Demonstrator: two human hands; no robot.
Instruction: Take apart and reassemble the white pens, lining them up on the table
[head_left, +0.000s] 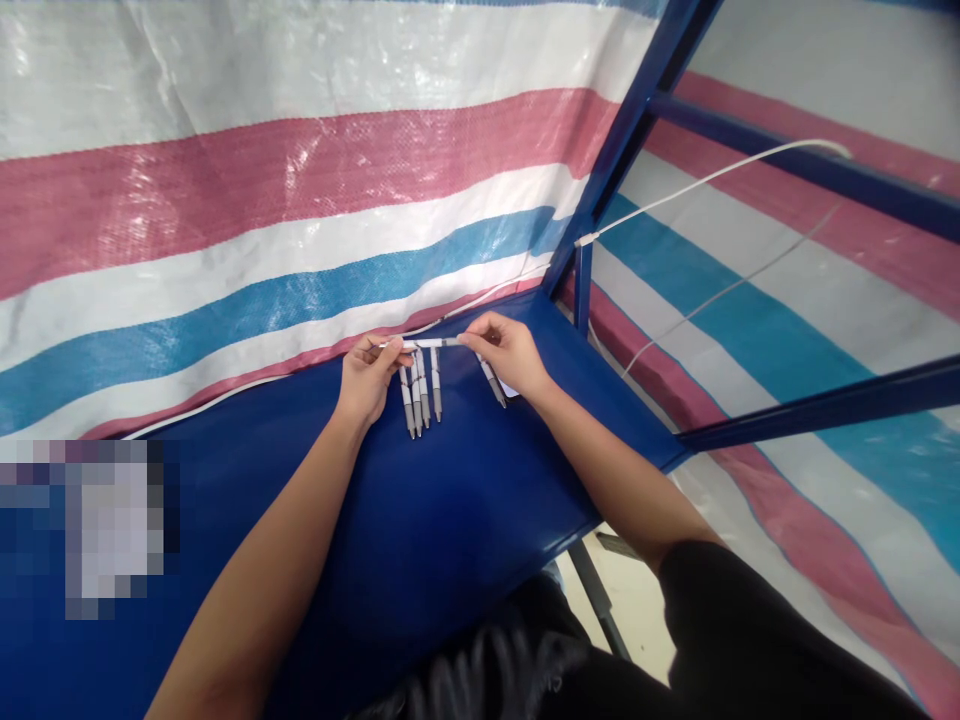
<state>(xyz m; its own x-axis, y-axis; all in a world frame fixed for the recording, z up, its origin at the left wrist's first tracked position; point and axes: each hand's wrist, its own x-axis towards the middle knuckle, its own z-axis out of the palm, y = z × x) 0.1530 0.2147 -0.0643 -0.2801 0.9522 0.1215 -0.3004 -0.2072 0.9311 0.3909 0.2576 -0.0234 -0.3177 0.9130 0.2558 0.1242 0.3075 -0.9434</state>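
A white pen with a grey grip (431, 343) is held level above the blue table, one end in each hand. My left hand (369, 378) pinches its left end between thumb and fingers. At the other end, the grey part, my right hand (510, 350) closes thumb and fingertips on it. Below lie several similar white and grey pens (417, 395) side by side, grey ends towards me. Under my right hand another pen (493, 383) lies slanted, partly covered, beside a small pale flat thing (511, 391) that is mostly hidden.
The blue table (420, 540) runs up to a striped plastic sheet (315, 220). Blue metal frame bars (810, 405) stand at the right. A white cable (697, 185) hangs from the frame, and another runs along the table's back edge. A pixelated patch covers the lower left.
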